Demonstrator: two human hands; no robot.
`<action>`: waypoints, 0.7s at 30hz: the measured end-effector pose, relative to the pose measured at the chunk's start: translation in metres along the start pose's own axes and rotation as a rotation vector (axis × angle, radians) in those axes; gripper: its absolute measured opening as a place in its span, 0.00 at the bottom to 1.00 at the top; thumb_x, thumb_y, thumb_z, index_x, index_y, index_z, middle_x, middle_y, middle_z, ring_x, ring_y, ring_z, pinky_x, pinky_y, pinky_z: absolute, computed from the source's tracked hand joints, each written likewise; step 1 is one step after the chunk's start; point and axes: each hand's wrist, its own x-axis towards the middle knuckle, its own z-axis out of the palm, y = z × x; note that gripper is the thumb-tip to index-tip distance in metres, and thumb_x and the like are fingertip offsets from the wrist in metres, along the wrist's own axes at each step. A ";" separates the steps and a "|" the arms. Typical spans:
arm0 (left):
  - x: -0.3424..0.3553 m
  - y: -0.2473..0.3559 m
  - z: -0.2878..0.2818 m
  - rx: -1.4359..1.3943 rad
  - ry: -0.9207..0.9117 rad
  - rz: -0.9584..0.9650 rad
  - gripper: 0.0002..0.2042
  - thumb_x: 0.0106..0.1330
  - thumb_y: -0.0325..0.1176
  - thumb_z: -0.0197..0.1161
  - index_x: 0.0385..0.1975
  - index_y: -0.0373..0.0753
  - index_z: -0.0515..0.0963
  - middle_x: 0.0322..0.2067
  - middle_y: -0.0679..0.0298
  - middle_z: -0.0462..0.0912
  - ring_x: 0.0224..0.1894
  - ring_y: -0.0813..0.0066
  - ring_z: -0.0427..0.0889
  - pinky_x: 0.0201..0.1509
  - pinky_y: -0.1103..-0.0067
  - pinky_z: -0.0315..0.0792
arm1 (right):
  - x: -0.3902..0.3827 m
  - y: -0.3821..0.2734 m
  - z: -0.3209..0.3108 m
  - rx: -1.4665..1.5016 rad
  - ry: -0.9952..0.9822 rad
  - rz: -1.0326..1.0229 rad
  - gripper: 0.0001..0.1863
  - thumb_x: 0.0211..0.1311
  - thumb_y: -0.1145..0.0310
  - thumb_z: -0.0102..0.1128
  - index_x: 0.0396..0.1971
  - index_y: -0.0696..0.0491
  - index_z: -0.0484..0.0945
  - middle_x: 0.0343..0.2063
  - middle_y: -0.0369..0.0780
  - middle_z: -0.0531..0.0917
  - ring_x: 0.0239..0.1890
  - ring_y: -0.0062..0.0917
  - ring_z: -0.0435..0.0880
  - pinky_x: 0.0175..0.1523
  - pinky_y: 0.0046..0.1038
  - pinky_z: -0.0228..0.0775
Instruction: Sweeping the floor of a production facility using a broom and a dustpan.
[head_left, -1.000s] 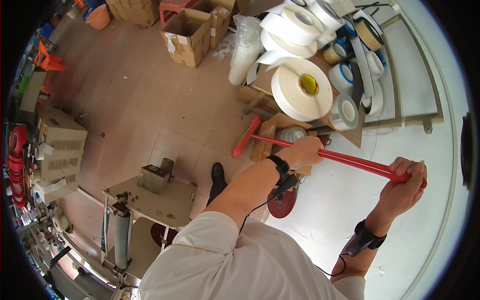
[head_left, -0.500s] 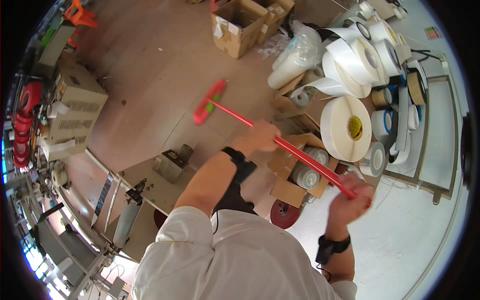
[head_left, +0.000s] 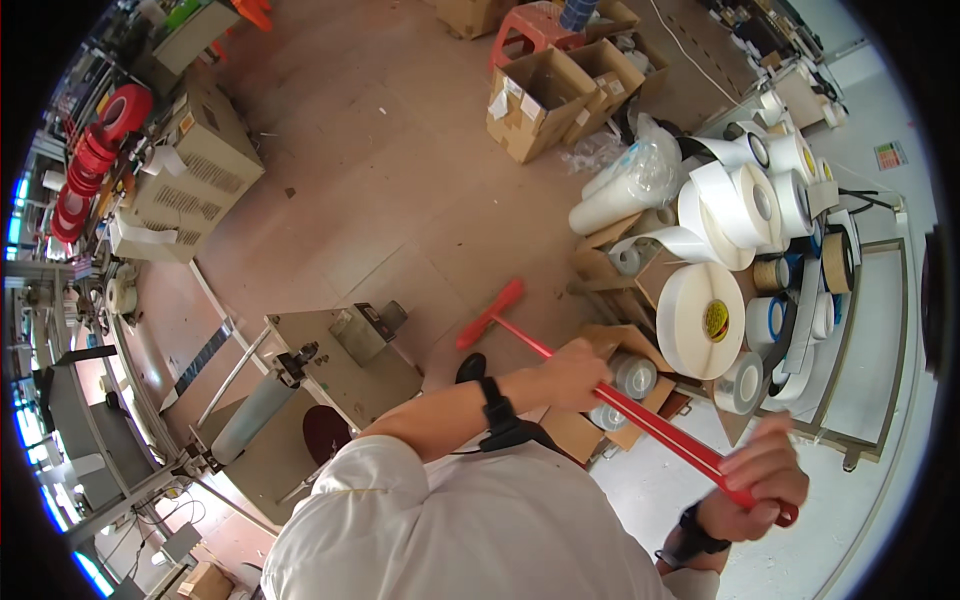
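Note:
My left hand (head_left: 572, 375) is closed around the middle of a red broom handle (head_left: 660, 430), and my right hand (head_left: 755, 475) grips it near the looped end at lower right. The red broom head (head_left: 490, 313) lies on the reddish-brown floor (head_left: 400, 170), just above my dark shoe (head_left: 470, 368). An open cardboard box (head_left: 565, 435) with clear tape rolls (head_left: 633, 376) sits beside the handle. Above that, large white label rolls (head_left: 690, 335) and other rolls crowd the right side.
A metal machine stand (head_left: 320, 335) with a grey roller (head_left: 245, 415) is at my left. A beige ventilated cabinet (head_left: 195, 175) with red rolls (head_left: 90, 160) stands at upper left. Open cartons (head_left: 530, 105) and a red stool (head_left: 530, 35) are ahead. A white wall (head_left: 890, 200) bounds the right.
The broom head first swung up and away across the floor, then came back lower in the picture, closer to my shoe. Both hands have stayed on the handle, and the view has shifted.

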 end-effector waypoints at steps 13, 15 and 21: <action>0.016 -0.144 -0.099 0.487 0.182 -0.520 0.17 0.64 0.51 0.58 0.31 0.44 0.85 0.29 0.58 0.84 0.39 0.60 0.83 0.59 0.64 0.67 | 0.008 0.139 0.073 0.285 -0.007 0.258 0.07 0.69 0.74 0.43 0.30 0.56 0.69 0.22 0.42 0.80 0.35 0.35 0.84 0.49 0.40 0.74; 0.067 -0.100 -0.092 0.420 0.356 -0.474 0.12 0.60 0.46 0.63 0.24 0.45 0.83 0.25 0.59 0.81 0.35 0.58 0.82 0.59 0.66 0.69 | 0.049 0.130 0.016 0.253 0.017 0.077 0.10 0.71 0.65 0.45 0.30 0.54 0.68 0.21 0.41 0.80 0.31 0.32 0.84 0.45 0.39 0.72; 0.188 -0.050 -0.090 0.086 0.235 0.127 0.14 0.56 0.44 0.65 0.19 0.40 0.78 0.21 0.54 0.79 0.32 0.51 0.80 0.40 0.63 0.74 | 0.143 0.097 -0.032 0.016 0.043 -0.170 0.14 0.72 0.60 0.43 0.28 0.52 0.69 0.19 0.39 0.80 0.24 0.29 0.81 0.42 0.35 0.67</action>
